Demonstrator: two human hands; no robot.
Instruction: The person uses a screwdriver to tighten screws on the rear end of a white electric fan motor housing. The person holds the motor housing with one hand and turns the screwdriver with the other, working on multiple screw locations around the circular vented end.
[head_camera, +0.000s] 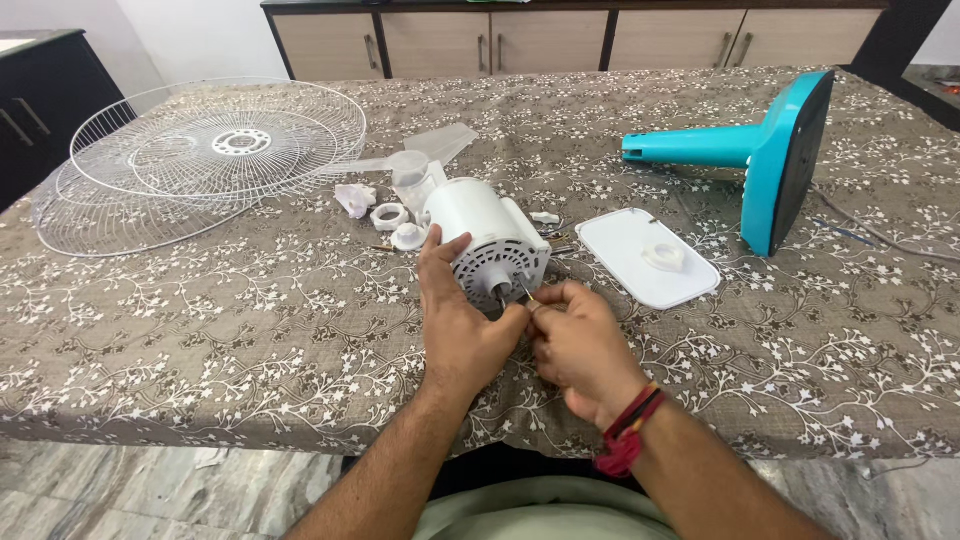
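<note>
A white fan motor housing (487, 230) lies on its side on the patterned tablecloth (250, 330), its vented face and metal shaft toward me. My left hand (455, 315) grips the housing's near left side, thumb by the shaft. My right hand (578, 340), with red thread at the wrist, pinches a thin metal tool (527, 292) whose tip touches the housing face beside the shaft.
Two white wire fan guards (200, 160) lie stacked at the far left. A clear fan blade (420, 160) and small white nuts (390, 215) lie behind the motor. A white cover plate (645, 257) is to the right, then a teal fan stand (760, 150) on its side.
</note>
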